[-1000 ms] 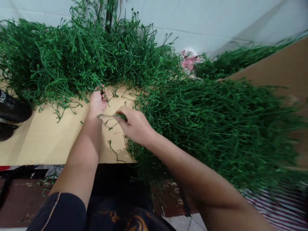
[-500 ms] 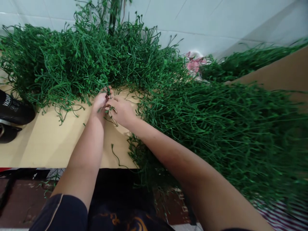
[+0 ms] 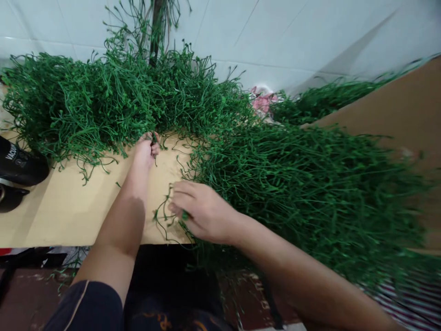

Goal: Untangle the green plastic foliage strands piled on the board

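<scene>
My left hand (image 3: pixel 147 146) is closed around a small bunch of green plastic stems, at the front edge of the far heap of stems (image 3: pixel 103 101). Closer to me, my right hand (image 3: pixel 200 209) is curled round several green stems (image 3: pixel 168 209), whose thin ends hang out over the board (image 3: pixel 86 211). Motion blurs its fingers a little. Beside my right wrist lies the large right-hand heap of green stems (image 3: pixel 292 179), with long strands and small knobbed tips.
A black bottle (image 3: pixel 22 161) and a dark cup (image 3: pixel 10 197) stand at the left. Behind the right heap leans a brown cardboard sheet (image 3: pixel 389 103). A pink and white item (image 3: pixel 263 101) sits by the tiled wall (image 3: pixel 275 37).
My right hand has come away from my left hand, moving toward me and right with stems in its fingers. My left hand stays by the far heap. The view has shifted slightly.
</scene>
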`<control>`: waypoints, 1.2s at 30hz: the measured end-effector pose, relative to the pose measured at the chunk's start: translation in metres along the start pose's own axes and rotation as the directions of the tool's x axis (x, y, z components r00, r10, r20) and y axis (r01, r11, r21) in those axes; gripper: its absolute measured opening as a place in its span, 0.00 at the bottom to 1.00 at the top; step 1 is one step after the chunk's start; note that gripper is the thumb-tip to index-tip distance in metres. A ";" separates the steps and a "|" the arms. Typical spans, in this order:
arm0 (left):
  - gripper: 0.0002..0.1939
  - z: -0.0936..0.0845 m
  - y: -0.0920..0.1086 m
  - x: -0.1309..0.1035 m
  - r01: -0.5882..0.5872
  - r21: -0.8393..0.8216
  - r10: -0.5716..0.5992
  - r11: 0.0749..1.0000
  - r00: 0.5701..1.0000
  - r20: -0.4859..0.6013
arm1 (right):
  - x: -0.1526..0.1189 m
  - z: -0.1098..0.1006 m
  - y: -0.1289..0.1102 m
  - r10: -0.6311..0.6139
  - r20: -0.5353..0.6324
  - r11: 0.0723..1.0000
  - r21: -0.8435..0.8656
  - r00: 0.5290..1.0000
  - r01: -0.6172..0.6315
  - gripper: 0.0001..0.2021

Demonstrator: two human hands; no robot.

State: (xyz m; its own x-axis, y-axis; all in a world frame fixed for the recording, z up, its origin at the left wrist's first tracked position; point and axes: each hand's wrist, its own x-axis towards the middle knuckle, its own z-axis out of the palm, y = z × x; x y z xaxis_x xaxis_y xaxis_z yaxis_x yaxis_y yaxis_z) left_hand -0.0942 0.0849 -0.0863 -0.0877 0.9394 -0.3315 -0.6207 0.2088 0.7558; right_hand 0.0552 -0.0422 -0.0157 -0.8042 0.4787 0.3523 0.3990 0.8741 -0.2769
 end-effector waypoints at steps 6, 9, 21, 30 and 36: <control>0.05 0.013 -0.005 -0.018 -0.135 0.278 0.112 0.951 0.989 0.098 | -0.080 -0.080 0.033 0.637 -0.306 0.557 -0.452 0.708 -0.697 0.18; 0.05 0.022 -0.005 -0.024 -0.186 0.326 0.135 0.927 0.976 0.173 | -0.106 -0.104 0.035 0.726 -0.460 0.303 -0.454 0.511 -0.838 0.28; 0.06 0.028 -0.017 -0.040 -0.260 0.460 0.091 0.849 0.930 0.357 | 0.008 -0.003 0.067 0.688 -0.233 0.708 0.003 0.688 -0.707 0.17; 0.11 0.023 -0.021 -0.027 -0.209 0.325 0.054 0.922 0.903 0.425 | 0.001 -0.003 0.069 0.590 -0.183 0.791 -0.068 0.787 -0.608 0.11; 0.12 0.023 -0.020 -0.026 -0.180 0.298 0.058 0.937 0.924 0.377 | -0.006 -0.002 0.065 0.537 -0.177 0.819 -0.123 0.825 -0.560 0.13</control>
State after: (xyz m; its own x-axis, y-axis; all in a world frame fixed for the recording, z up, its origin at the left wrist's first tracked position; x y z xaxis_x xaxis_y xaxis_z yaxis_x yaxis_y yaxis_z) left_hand -0.0609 0.0627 -0.0799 0.1766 0.9830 -0.0500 -0.3335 0.1075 0.9366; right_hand 0.0866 0.0117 -0.0338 -0.3709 0.8787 0.3005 0.8315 0.4583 -0.3139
